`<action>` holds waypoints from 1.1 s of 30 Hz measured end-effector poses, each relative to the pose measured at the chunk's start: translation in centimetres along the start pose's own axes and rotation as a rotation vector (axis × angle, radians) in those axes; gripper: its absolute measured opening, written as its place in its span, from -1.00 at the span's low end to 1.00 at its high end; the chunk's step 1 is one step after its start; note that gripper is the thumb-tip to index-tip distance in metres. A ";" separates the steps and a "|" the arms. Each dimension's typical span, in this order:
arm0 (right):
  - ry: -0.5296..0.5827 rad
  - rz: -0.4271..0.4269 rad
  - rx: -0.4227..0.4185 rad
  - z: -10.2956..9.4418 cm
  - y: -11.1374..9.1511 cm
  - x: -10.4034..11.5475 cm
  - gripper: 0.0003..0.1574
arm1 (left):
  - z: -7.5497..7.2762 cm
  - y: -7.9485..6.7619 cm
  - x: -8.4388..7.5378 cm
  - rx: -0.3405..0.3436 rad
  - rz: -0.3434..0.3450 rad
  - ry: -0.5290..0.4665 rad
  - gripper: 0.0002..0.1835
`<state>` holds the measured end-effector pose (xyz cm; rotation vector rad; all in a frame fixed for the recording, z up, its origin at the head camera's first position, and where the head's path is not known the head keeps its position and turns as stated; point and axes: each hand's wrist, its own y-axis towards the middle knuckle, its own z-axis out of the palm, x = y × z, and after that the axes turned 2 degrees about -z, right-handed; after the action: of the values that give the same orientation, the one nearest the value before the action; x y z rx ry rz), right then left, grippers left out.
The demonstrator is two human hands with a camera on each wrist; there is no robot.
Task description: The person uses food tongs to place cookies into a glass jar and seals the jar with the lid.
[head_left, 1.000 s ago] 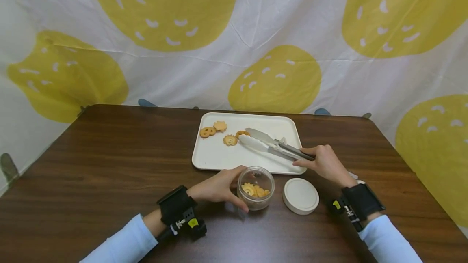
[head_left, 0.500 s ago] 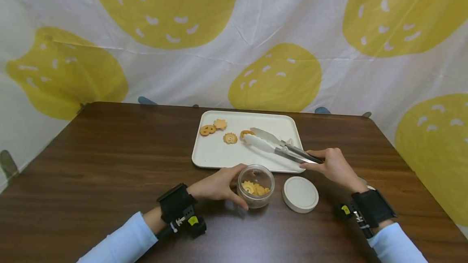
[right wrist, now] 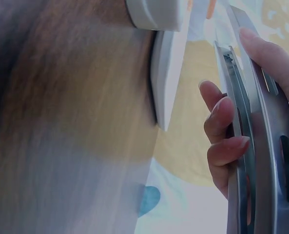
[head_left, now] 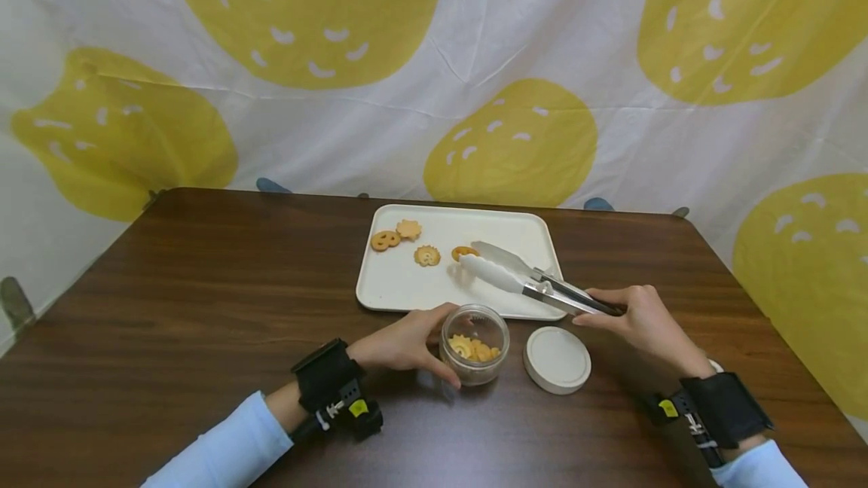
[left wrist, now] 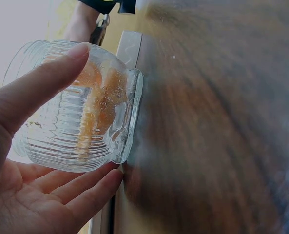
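A ribbed glass jar (head_left: 475, 345) stands without its lid on the table, with several cookies (left wrist: 103, 97) inside. My left hand (head_left: 407, 345) holds it from the left, thumb on the near side and fingers around the far side. In my right hand (head_left: 640, 318) are metal tongs (head_left: 542, 288) with pale tips, gripped by thumb and fingers along the handles. At the tips is a ring-like or pretzel-shaped cookie (head_left: 465, 253), above the white tray (head_left: 400, 288); whether it is fully clear of the tray I cannot tell.
On the tray's left lie a pretzel-shaped cookie (head_left: 385, 240), a flower-shaped cookie (head_left: 409, 230) and a scalloped round one (head_left: 427, 255). The white lid (head_left: 557, 360) rests right of the jar. Behind the brown table (head_left: 203, 307) hangs a patterned cloth (head_left: 325, 141).
My right hand has drawn the tongs rightward and toward me, and the cookie at their tips has shifted right with them. The left hand and jar have stayed in place.
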<state>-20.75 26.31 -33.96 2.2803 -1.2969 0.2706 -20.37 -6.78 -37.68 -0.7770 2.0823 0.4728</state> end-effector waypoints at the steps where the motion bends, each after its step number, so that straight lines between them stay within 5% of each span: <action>1: 0.003 0.004 0.001 -0.2 -0.2 0.1 -0.41 | 0.0 0.0 0.0 0.001 0.001 -0.002 -0.11; 33: 0.103 -0.077 0.002 -3.6 -5.7 2.0 -0.50 | 0.1 -0.1 -0.1 -0.009 0.001 0.015 -0.07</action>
<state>-14.66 29.10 -31.88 2.2807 -1.1549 0.3568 -20.15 -6.77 -37.63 -0.7872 2.0958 0.4781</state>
